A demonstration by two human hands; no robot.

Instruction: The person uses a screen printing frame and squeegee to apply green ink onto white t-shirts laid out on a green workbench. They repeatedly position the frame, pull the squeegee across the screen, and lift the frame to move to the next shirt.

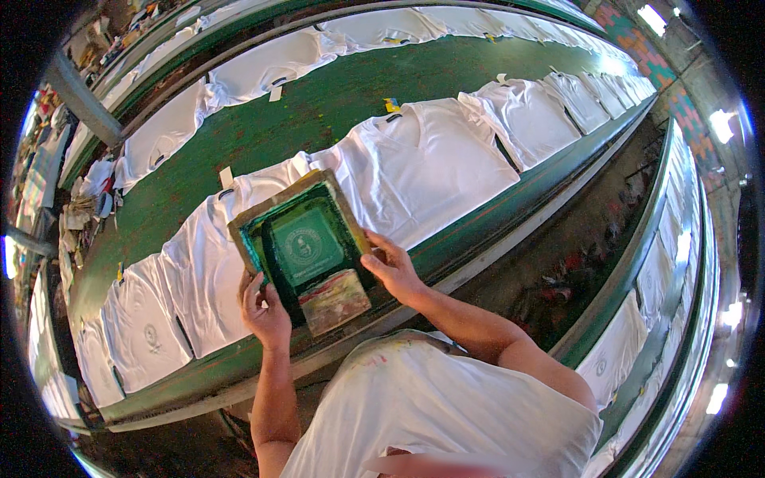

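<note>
Head view: a printing screen (275, 200) with a wood-toned rim is held slantwise in front of the person, over the near row of white T-shirts and the near edge of a long green bench (319, 95). The left hand (267, 312) has its grip closed on the screen's left side, toward the near end, with the fingers bent. The right hand's (392, 269) grip is closed on the right side, a little farther from the body. Whether the screen touches the cloth underneath cannot be told.

Inside the rim is a green mesh panel (307, 245) bearing a pale round emblem. Across the screen's near end lies a flat rectangular piece (336, 304), stained pale, red and olive.

Just right of the screen, a V-neck T-shirt (446, 171) lies flat, its neckline toward the middle of the bench; a yellow and blue tag (392, 105) is near its collar. To the left, a printed T-shirt (139, 311) shows a small grey mark. A second row of white shirts (275, 68) lines the far side. At right, another shirt (610, 354) with a round print lies on a neighbouring bench.
</note>
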